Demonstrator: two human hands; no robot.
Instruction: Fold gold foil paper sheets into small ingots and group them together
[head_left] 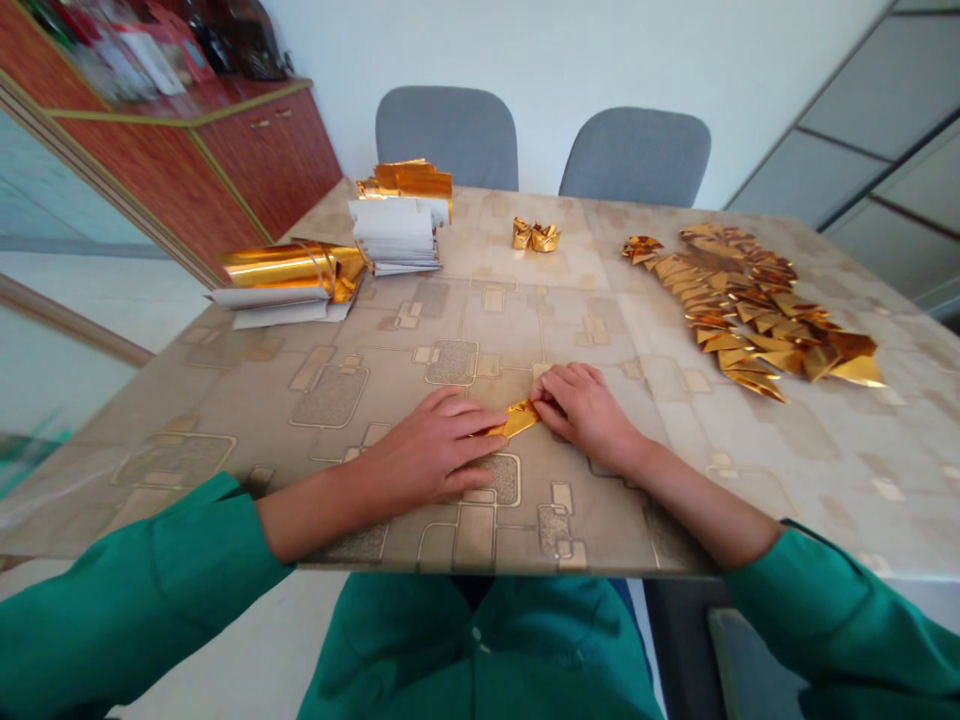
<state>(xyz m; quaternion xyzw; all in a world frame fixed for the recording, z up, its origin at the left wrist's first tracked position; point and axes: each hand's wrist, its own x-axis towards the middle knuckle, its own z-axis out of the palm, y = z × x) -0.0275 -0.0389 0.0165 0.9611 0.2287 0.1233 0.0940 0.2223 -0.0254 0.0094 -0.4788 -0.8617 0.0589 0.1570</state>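
The person's left hand (429,450) and right hand (583,413) meet over the patterned tabletop (247,400), each grip clamped on one end of a folded strip of gold foil (516,419). A long heap of folded gold triangles (750,310) lies off to the right, with two small gold knots (535,235) and stacks of gold foil sheets (397,225) farther ahead.

Fingers (577,385) hide part of the gold foil strip (516,420); at eleven o'clock, the top edge cuts off packages (142,55) on a cabinet (270,150).
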